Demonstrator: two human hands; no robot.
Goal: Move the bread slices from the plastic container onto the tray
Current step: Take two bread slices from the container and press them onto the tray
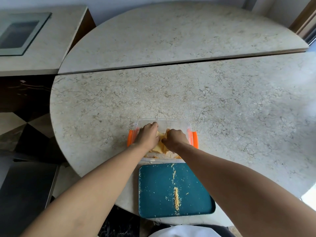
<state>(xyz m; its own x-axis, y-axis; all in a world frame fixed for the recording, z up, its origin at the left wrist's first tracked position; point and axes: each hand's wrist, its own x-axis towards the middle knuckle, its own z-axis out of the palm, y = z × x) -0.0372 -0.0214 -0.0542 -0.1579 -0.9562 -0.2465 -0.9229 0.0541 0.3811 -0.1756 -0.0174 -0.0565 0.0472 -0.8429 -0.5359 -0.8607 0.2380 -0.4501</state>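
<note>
A clear plastic container (172,123) with orange side clips (130,137) sits on the marble table. Inside it lie yellowish bread slices (159,147), mostly hidden under my hands. My left hand (147,136) reaches into the left part of the container, its fingers closed around the bread. My right hand (176,138) is in the right part, also gripping the bread. Just in front of the container lies a teal tray (153,190), which holds only a line of crumbs (176,199) and scattered bits.
The round marble table (222,108) stretches far behind and to the right of the container. A second counter (56,40) with a glass panel (18,34) stands at the back left. Left of the table is a drop to a dark floor.
</note>
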